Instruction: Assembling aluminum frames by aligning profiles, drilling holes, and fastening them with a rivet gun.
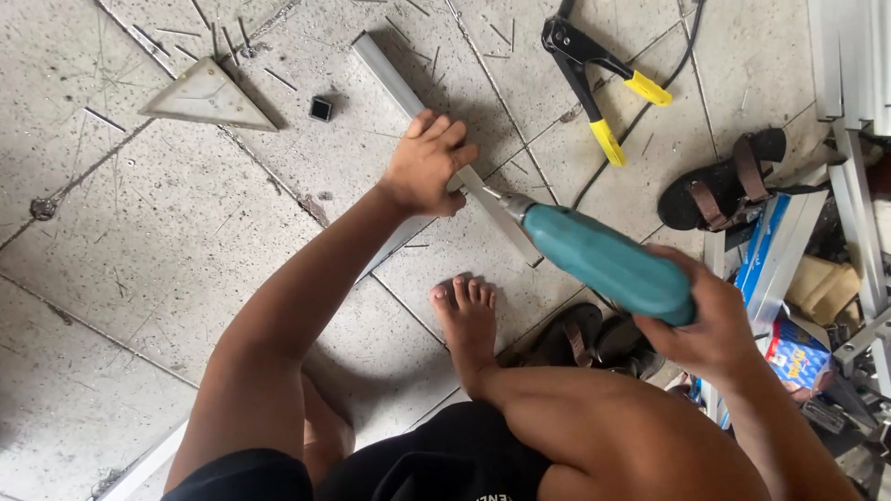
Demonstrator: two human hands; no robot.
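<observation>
Left grip: the left hand [425,165] is closed down over the aluminium strip [399,88], fingers wrapped across it, pinning it to the tiled floor [139,269].
Right grip: the right hand [710,325] is clasped around the rear of the teal drill [603,260]; the trigger finger cannot be seen.
Bit: the drill's nose is set on the strip just beside the left fingers [455,139].
Doing it well: the strip is best kept flat and firmly pressed, fingers held off the bit's line, and the drill kept steady with even pressure.
Strip position: lying diagonally on the floor, running up-left from the bare foot [467,320].
Surroundings: yellow-handled riveter [594,83], sandal [719,181], small black square cap [321,109], triangular offcut [209,97].
</observation>
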